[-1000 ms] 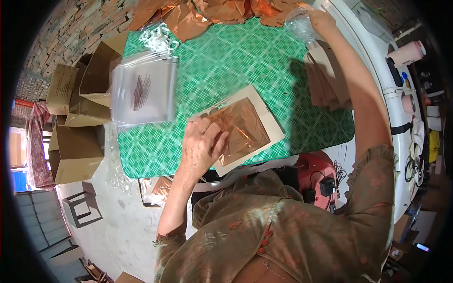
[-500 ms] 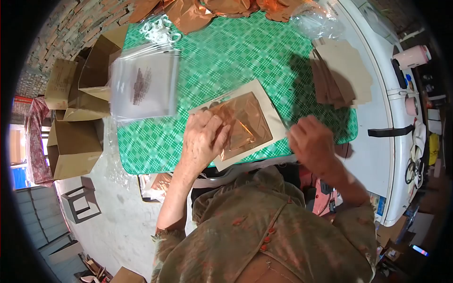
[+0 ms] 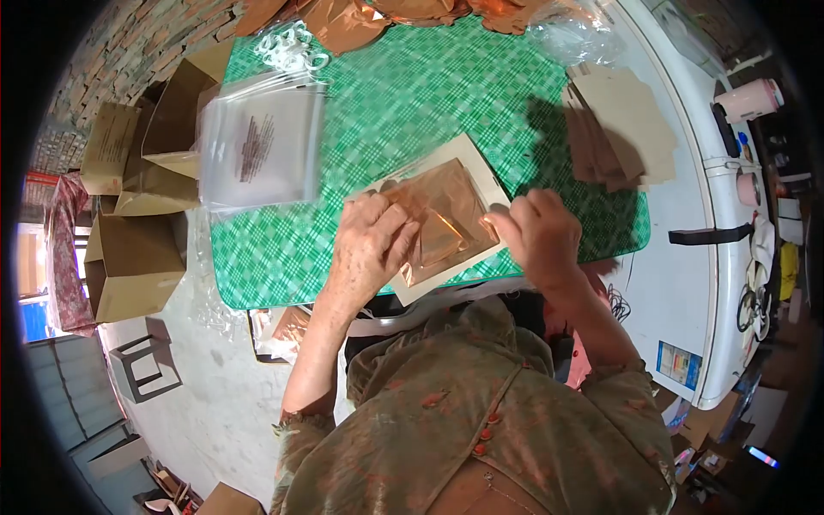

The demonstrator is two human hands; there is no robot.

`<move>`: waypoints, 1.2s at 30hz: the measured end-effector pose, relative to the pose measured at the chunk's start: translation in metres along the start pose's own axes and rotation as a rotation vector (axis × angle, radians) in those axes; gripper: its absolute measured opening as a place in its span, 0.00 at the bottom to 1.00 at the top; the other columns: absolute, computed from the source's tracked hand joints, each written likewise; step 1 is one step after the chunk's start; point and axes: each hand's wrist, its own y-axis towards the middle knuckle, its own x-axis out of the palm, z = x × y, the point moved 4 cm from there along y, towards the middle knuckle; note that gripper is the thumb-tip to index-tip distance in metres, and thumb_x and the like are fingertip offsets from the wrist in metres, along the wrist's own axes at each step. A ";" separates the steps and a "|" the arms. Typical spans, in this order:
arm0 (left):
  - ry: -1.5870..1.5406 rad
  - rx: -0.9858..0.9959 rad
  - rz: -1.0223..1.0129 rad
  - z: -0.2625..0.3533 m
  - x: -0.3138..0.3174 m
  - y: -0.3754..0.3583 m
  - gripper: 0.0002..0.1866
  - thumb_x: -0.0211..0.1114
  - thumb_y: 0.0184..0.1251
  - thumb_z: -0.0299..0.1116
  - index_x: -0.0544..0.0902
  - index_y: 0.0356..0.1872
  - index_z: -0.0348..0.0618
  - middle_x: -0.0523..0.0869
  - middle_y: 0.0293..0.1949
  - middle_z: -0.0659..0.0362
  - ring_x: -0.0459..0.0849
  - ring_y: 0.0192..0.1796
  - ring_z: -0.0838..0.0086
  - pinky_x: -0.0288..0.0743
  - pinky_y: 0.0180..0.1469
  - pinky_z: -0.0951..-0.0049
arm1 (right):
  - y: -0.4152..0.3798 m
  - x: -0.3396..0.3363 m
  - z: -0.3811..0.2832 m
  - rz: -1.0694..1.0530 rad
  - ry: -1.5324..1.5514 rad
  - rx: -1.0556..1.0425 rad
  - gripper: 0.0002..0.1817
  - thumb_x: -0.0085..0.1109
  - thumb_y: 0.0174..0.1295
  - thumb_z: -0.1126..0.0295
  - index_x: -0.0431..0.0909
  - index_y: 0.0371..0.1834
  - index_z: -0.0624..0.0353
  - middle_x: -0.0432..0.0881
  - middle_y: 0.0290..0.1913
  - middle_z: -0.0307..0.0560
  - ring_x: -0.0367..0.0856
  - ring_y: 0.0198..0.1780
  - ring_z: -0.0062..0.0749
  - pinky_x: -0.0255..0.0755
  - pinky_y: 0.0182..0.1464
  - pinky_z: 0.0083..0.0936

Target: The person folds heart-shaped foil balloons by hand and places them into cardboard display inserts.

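A pale cardboard sheet [image 3: 429,281] lies tilted near the table's front edge. On it rests a shiny copper-coloured foil piece [image 3: 442,219], creased and glossy. My left hand [image 3: 365,249] is over its left side, fingers curled and pressed together on the foil and card. At the right edge, my right hand [image 3: 542,236] is closed, its thumb and fingertips against the card's border. Whatever sits between those fingertips is too small to make out.
A stack of clear plastic bags [image 3: 262,146] lies at the table's left, below white rings [image 3: 290,47]. Cardboard sheets [image 3: 622,120] lie at the right. Copper foil pieces [image 3: 343,24] and a clear plastic bundle [image 3: 577,34] line the far edge. Open cartons [image 3: 137,266] stand left.
My right hand has moved left and slightly up, onto the card's right edge. My left hand stays at the left side, and the card has barely shifted.
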 end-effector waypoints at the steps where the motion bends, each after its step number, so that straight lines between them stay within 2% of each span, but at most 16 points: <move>1: -0.014 -0.021 -0.008 0.001 -0.002 -0.002 0.07 0.76 0.62 0.27 0.84 0.34 0.42 0.78 0.34 0.55 0.79 0.42 0.55 0.71 0.49 0.57 | 0.002 -0.002 0.001 0.055 0.055 0.018 0.13 0.75 0.60 0.71 0.78 0.39 0.59 0.78 0.32 0.48 0.80 0.34 0.46 0.75 0.35 0.40; 2: -0.027 -0.045 -0.015 0.001 -0.004 -0.005 0.07 0.76 0.62 0.27 0.84 0.34 0.42 0.78 0.35 0.55 0.79 0.43 0.55 0.71 0.50 0.57 | 0.002 -0.004 0.002 0.109 0.112 0.035 0.14 0.75 0.60 0.71 0.78 0.42 0.60 0.79 0.33 0.49 0.81 0.34 0.47 0.76 0.35 0.41; 3: -0.074 -0.056 -0.040 0.001 -0.005 -0.010 0.07 0.76 0.61 0.28 0.85 0.35 0.42 0.78 0.35 0.55 0.78 0.43 0.56 0.71 0.50 0.57 | -0.004 0.000 0.007 0.039 0.208 0.118 0.18 0.71 0.67 0.68 0.76 0.54 0.61 0.82 0.35 0.51 0.85 0.41 0.44 0.80 0.38 0.39; 6: -0.172 -0.107 -0.105 0.009 -0.012 -0.035 0.07 0.77 0.61 0.28 0.87 0.36 0.43 0.78 0.36 0.56 0.78 0.45 0.56 0.70 0.51 0.58 | -0.031 0.004 0.004 -0.276 0.719 0.440 0.19 0.64 0.73 0.70 0.74 0.63 0.66 0.81 0.36 0.53 0.83 0.40 0.34 0.78 0.39 0.33; 7: -0.175 -0.121 -0.119 0.017 -0.016 -0.045 0.06 0.77 0.61 0.28 0.87 0.36 0.43 0.78 0.37 0.56 0.77 0.45 0.57 0.69 0.51 0.58 | -0.036 -0.005 -0.005 -0.478 0.770 0.543 0.20 0.58 0.77 0.71 0.71 0.67 0.69 0.78 0.35 0.46 0.76 0.38 0.21 0.72 0.40 0.25; 9: -0.168 -0.157 -0.199 0.026 -0.020 -0.069 0.11 0.78 0.60 0.31 0.88 0.42 0.44 0.80 0.45 0.56 0.76 0.51 0.56 0.69 0.54 0.58 | -0.060 -0.001 -0.010 -0.545 0.889 0.591 0.21 0.56 0.77 0.73 0.70 0.68 0.69 0.75 0.34 0.40 0.71 0.37 0.17 0.69 0.40 0.22; 11: -0.155 -0.226 -0.125 0.039 -0.028 -0.091 0.15 0.79 0.61 0.33 0.87 0.47 0.44 0.80 0.52 0.54 0.76 0.56 0.55 0.70 0.57 0.57 | -0.082 -0.001 -0.019 -0.619 1.034 0.678 0.22 0.55 0.77 0.75 0.69 0.71 0.69 0.71 0.35 0.32 0.65 0.36 0.12 0.63 0.39 0.17; 14: -0.170 -0.403 0.039 0.044 -0.038 -0.131 0.25 0.78 0.65 0.33 0.79 0.60 0.41 0.76 0.62 0.49 0.75 0.63 0.55 0.72 0.64 0.56 | -0.109 0.007 -0.022 -0.605 1.152 0.748 0.22 0.53 0.77 0.75 0.71 0.72 0.67 0.80 0.42 0.32 0.73 0.44 0.12 0.69 0.50 0.18; 15: -0.316 -0.611 0.104 0.039 -0.033 -0.152 0.25 0.76 0.68 0.33 0.78 0.62 0.40 0.76 0.62 0.50 0.76 0.62 0.59 0.74 0.63 0.60 | -0.103 0.002 -0.031 -0.555 1.187 0.783 0.20 0.52 0.77 0.74 0.73 0.70 0.66 0.84 0.50 0.36 0.77 0.51 0.15 0.70 0.58 0.21; 17: -0.710 -0.975 0.223 0.041 -0.024 -0.179 0.22 0.67 0.80 0.33 0.72 0.68 0.37 0.78 0.62 0.54 0.78 0.60 0.73 0.77 0.59 0.69 | -0.105 0.001 -0.028 -0.657 1.212 0.863 0.19 0.52 0.77 0.73 0.75 0.68 0.66 0.85 0.54 0.38 0.78 0.55 0.17 0.70 0.61 0.22; 18: -0.930 -0.979 0.262 0.042 -0.017 -0.180 0.24 0.61 0.84 0.31 0.68 0.74 0.37 0.79 0.61 0.56 0.78 0.60 0.76 0.75 0.61 0.71 | -0.107 0.002 -0.025 -0.707 1.222 0.899 0.19 0.52 0.77 0.72 0.76 0.67 0.66 0.85 0.56 0.39 0.79 0.57 0.17 0.70 0.62 0.22; 21: -1.149 -1.162 0.220 0.043 -0.008 -0.183 0.29 0.57 0.86 0.30 0.62 0.81 0.39 0.79 0.65 0.57 0.77 0.63 0.76 0.71 0.67 0.74 | -0.107 0.007 -0.033 -0.708 1.280 0.907 0.18 0.52 0.78 0.72 0.77 0.67 0.66 0.85 0.55 0.39 0.79 0.56 0.17 0.71 0.61 0.23; 25: -1.382 -1.228 0.244 0.038 0.004 -0.183 0.24 0.56 0.84 0.23 0.69 0.76 0.36 0.79 0.70 0.55 0.79 0.68 0.73 0.71 0.71 0.72 | -0.112 0.009 -0.042 -0.674 1.326 0.949 0.16 0.55 0.79 0.68 0.81 0.61 0.67 0.84 0.50 0.36 0.77 0.52 0.16 0.71 0.57 0.22; 28: -1.452 -1.212 0.204 0.035 0.005 -0.194 0.19 0.59 0.83 0.22 0.74 0.70 0.35 0.83 0.66 0.55 0.79 0.69 0.72 0.72 0.71 0.71 | -0.132 0.014 -0.034 -0.748 1.246 0.958 0.14 0.57 0.80 0.66 0.83 0.57 0.66 0.84 0.47 0.32 0.76 0.49 0.13 0.72 0.53 0.20; 31: -1.345 -1.181 0.141 0.030 0.007 -0.211 0.11 0.62 0.84 0.28 0.82 0.59 0.38 0.88 0.49 0.66 0.80 0.47 0.86 0.73 0.51 0.84 | -0.141 0.013 -0.040 -0.677 1.277 1.029 0.14 0.58 0.81 0.64 0.85 0.51 0.65 0.84 0.42 0.29 0.76 0.44 0.10 0.72 0.46 0.18; 36: -1.219 -1.210 0.061 0.028 0.007 -0.230 0.06 0.68 0.81 0.31 0.85 0.48 0.40 0.87 0.43 0.67 0.80 0.39 0.87 0.72 0.40 0.88 | -0.151 0.017 -0.039 -0.701 1.170 1.056 0.15 0.57 0.82 0.63 0.85 0.44 0.64 0.83 0.35 0.29 0.76 0.38 0.10 0.71 0.41 0.17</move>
